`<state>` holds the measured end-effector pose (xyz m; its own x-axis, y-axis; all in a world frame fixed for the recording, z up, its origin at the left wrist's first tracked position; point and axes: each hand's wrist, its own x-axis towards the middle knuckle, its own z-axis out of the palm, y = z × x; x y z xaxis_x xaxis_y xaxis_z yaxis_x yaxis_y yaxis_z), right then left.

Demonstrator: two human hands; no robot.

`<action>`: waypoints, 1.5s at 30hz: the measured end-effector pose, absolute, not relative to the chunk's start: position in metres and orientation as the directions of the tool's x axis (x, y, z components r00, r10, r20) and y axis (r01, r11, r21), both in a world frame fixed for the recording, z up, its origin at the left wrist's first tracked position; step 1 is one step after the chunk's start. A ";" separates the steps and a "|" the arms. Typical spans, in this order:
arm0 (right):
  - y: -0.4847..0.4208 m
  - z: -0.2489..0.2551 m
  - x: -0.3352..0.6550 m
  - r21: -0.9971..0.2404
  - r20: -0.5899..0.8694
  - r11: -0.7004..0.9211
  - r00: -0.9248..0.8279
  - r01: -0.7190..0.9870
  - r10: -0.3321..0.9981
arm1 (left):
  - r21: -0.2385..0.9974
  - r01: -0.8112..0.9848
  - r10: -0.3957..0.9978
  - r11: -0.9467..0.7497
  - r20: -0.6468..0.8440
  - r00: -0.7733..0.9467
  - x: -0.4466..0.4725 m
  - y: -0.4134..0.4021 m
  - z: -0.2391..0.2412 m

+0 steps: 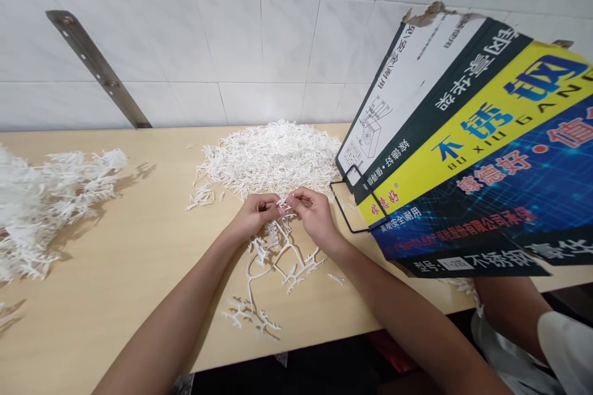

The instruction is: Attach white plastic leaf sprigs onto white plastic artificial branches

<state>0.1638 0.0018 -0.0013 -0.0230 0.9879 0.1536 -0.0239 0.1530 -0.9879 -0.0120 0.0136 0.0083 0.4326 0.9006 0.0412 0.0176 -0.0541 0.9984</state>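
My left hand (262,215) pinches a white branched plastic-looking sprue (283,254) at its upper end. Close beside it, my right hand (309,213) has thumb and fingers closed on the same end. Thin curved arms with small forked tips spread from the sprue down over the table below my hands. Just beyond my fingertips lies a heap of small white slivers (278,157). What exactly sits between the fingertips is partly hidden by the fingers.
More branched white sprues (50,203) are piled at the left. A printed cardboard box (463,148) with a black wire frame (356,231) stands to the right. Behind it, another person's arm (509,315) shows. A metal bracket (99,71) is fixed to the tiled wall.
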 end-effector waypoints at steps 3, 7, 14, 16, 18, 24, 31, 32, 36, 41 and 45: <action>0.000 -0.007 0.155 -0.959 -0.004 -0.002 0.007 -0.282 1.000 | 0.999 -0.018 0.900 -0.044 0.048 0.433 -0.010 0.016 0.010; 0.000 -0.009 0.152 -0.900 -0.084 -0.096 -0.047 -0.424 0.995 | 0.999 -0.054 0.891 0.005 0.020 0.453 -0.014 0.016 0.009; 0.025 -0.003 0.188 -0.941 0.015 -0.016 -0.089 -0.339 0.996 | 0.999 -0.012 0.837 0.035 -0.023 0.546 -0.022 0.009 0.007; 0.020 0.001 0.187 -0.987 0.101 0.084 -0.122 -0.136 0.987 | 1.000 -0.012 0.871 0.012 -0.004 0.491 -0.020 0.010 0.006; 0.011 0.003 0.180 -0.969 0.222 0.237 -0.168 0.072 0.960 | 1.000 0.006 0.899 -0.029 0.024 0.438 -0.017 0.012 0.006; -0.002 -0.003 0.165 -0.915 0.300 0.328 -0.145 0.236 0.943 | 0.989 0.077 0.908 -0.127 0.084 0.410 -0.015 0.014 0.006; 0.002 0.005 0.175 -0.858 0.309 0.351 -0.170 0.374 0.936 | 0.973 0.159 0.862 -0.166 0.065 0.502 -0.017 0.013 0.006; 0.001 0.006 0.175 -0.845 0.314 0.360 -0.178 0.395 0.933 | 0.974 0.158 0.858 -0.162 0.060 0.510 -0.017 0.013 0.006; -0.001 0.004 0.170 -0.929 0.218 0.275 -0.235 0.246 0.947 | 0.993 0.107 0.847 -0.058 -0.008 0.532 -0.019 0.013 0.005; -0.009 -0.003 0.160 -0.967 0.024 -0.078 -0.391 -0.243 0.920 | 0.998 0.045 0.806 0.044 -0.062 0.588 -0.024 0.012 0.008; -0.011 -0.003 0.157 -0.881 -0.001 -0.233 -0.491 -0.413 0.871 | 0.996 0.008 0.787 0.090 -0.076 0.612 -0.027 0.008 0.014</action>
<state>0.1566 -0.0108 -0.0033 -0.4908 0.8713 -0.0005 -0.4128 -0.2331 -0.8805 -0.0273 0.0084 0.0144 0.6120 0.7872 -0.0764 0.0083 0.0901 0.9959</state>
